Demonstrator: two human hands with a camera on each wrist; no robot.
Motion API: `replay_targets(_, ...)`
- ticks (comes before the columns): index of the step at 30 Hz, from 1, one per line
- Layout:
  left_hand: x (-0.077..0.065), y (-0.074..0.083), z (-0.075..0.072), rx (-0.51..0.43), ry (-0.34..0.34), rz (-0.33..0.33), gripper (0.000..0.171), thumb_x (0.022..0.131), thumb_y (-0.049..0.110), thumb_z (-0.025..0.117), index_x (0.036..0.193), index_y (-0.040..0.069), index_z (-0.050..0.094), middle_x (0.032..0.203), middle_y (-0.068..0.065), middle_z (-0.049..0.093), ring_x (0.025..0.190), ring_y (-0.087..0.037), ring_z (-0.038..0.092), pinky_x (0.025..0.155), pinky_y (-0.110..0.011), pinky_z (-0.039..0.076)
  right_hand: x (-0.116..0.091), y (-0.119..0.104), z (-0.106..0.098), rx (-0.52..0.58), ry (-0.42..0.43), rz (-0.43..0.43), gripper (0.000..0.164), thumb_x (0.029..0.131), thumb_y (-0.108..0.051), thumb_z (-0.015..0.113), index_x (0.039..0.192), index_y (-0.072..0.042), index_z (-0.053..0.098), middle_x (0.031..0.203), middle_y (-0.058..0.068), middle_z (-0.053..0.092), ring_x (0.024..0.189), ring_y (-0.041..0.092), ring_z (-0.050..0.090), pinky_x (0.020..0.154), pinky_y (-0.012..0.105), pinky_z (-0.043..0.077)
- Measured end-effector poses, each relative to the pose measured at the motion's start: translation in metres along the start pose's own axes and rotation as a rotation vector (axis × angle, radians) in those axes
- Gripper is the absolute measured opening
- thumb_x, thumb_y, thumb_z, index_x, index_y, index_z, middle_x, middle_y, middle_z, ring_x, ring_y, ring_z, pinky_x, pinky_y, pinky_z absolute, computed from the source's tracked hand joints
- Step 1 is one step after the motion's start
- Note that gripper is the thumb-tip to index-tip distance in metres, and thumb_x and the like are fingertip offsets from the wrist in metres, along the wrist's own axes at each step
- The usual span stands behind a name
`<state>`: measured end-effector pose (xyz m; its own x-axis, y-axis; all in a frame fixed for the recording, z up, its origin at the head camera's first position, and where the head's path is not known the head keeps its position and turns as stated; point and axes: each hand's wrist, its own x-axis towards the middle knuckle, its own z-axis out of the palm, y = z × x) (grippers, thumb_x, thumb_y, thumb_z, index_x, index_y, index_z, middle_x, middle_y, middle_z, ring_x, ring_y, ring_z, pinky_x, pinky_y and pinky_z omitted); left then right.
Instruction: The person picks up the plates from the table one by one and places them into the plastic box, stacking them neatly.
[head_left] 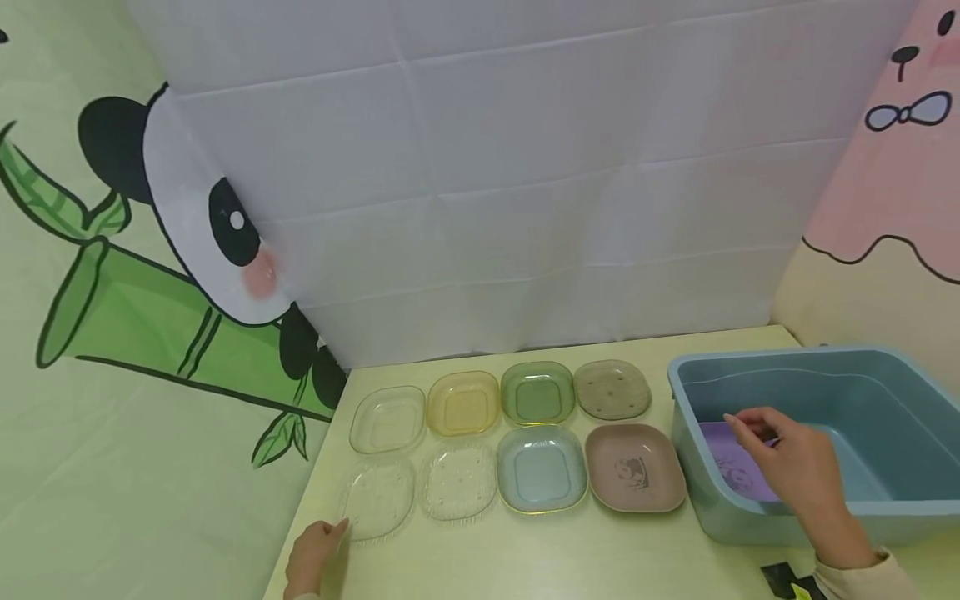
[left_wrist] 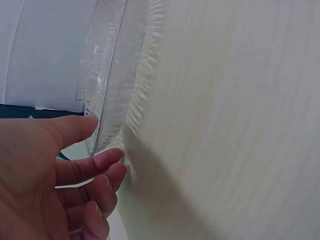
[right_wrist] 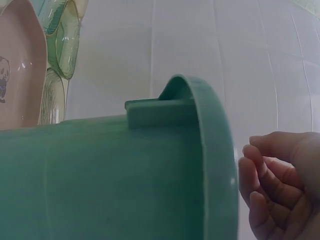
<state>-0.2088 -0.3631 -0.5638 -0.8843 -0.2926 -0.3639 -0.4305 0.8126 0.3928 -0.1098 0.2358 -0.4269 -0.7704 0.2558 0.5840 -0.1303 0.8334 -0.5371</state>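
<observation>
My left hand is at the near-left corner of a clear plate with a fluted edge, at the front left of the table. In the left wrist view its thumb and index finger pinch that plate's rim, the other fingers loosely bent. Over the blue bin hangs my right hand, with bent fingers and nothing in them. A purple plate with a printed drawing stands against the bin's left wall, partly behind this hand. In the right wrist view, the hand is beyond the bin's rim.
The front row also has a clear plate, a light-blue plate and a brown panda plate. Behind them lie a clear plate, yellow, green and grey-brown plates. Black items lie before the bin.
</observation>
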Motion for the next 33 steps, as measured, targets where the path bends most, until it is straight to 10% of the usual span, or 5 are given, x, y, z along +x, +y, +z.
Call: replay_targets(33, 0.004, 0.001, 0.012, -0.110, 0.060, -0.100, 0.036, 0.089, 0.022, 0.050, 0.095, -0.012, 0.058, 0.075, -0.015, 0.058, 0.069, -0.023, 0.049, 0.059, -0.032, 0.041, -0.003, 0.002, -0.001, -0.020, -0.014, 0.014, 0.010, 0.081, -0.014, 0.069, 0.080, -0.004, 0.067, 0.063, 0.003, 0.064, 0.057, -0.017, 0.042, 0.050, 0.011, 0.033)
